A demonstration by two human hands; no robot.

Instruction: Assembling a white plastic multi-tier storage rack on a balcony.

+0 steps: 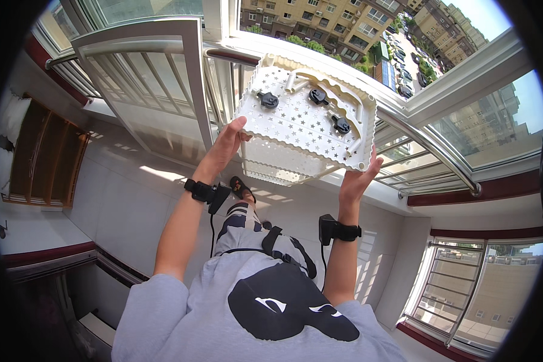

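Three black casters (268, 100) lie on the white, star-patterned, wavy-rimmed tray (292, 128).

Railed windows (492, 117) overlooking apartment blocks (320, 21) suggest a home balcony (117, 181).

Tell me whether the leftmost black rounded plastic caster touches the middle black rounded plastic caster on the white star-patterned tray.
Apart. The head view shows bare tray surface in the gap between leftmost caster and middle caster.
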